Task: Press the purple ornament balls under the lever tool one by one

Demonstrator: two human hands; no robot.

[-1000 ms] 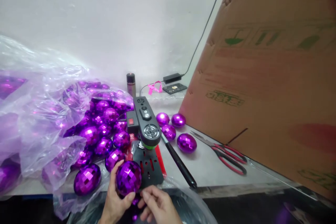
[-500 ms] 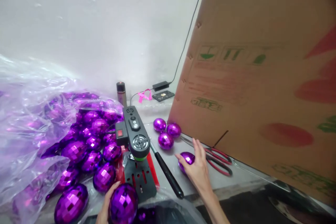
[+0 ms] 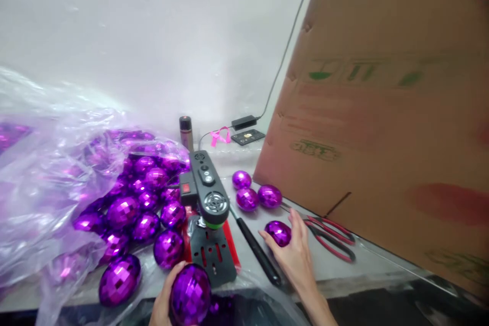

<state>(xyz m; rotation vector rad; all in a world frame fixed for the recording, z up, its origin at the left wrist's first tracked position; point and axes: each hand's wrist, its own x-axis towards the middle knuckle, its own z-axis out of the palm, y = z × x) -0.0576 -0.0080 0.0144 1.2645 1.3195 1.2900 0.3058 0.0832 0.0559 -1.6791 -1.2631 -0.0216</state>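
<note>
The left hand (image 3: 165, 295) grips a large, round, purple mirror-faceted ball (image 3: 191, 293) at the table's near edge — its fingers pressed against the ball's left side, its thumb out of sight. The right hand's (image 3: 293, 254) grip is spread around a shiny purple, egg-shaped faceted ornament (image 3: 278, 233) lying on the pale table (image 3: 328, 274), thumb to its left and fingers to its right; whether they press on it I cannot tell. Three similar purple faceted ornaments (image 3: 247, 199) sit just beyond. Between the hands stand a black machine with round metal grilles (image 3: 208, 186) and a black-handled metal rod (image 3: 258, 250); red-and-black-handled metal scissors (image 3: 332, 225) lie right of the right hand, near a brown cardboard box (image 3: 382, 127)
</note>
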